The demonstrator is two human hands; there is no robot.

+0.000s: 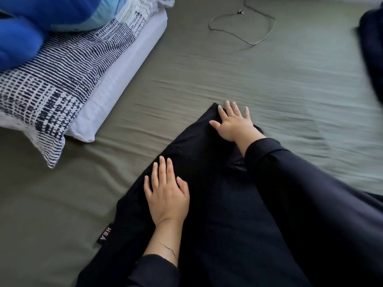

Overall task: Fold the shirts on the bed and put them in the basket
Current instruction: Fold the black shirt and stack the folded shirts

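Dark sleeves fill the bottom of my view, one on each arm, and between them lies the black shirt (215, 195), spread in a long strip on the olive-green sheet (238, 75) of the bed. I see my left hand (167, 193) resting flat on the shirt near its left edge, fingers straight and slightly fanned, holding nothing — just palm and fingers down on the cloth. My right hand (234, 123) lies farther up, at the shirt's far corner, also flat with its fingers spread; its thumb and first finger rest on the black fabric while the outer fingertips reach past the edge onto the sheet. Neither hand pinches or grips anything.

A small black label (105, 234) with pale letters sticks out from the shirt's left edge, near my left forearm.

Up on the left sit two pillows — a navy-and-white patterned pillow (51, 83) lying on a plain white pillow (116, 83) — with something bright blue and soft (27, 23) piled on top, blurred. A thin grey cable (242, 30) loops on the sheet at the top of the view. At the right edge a dark garment (372, 48) lies well apart from the shirt, too blurred for me to tell more.
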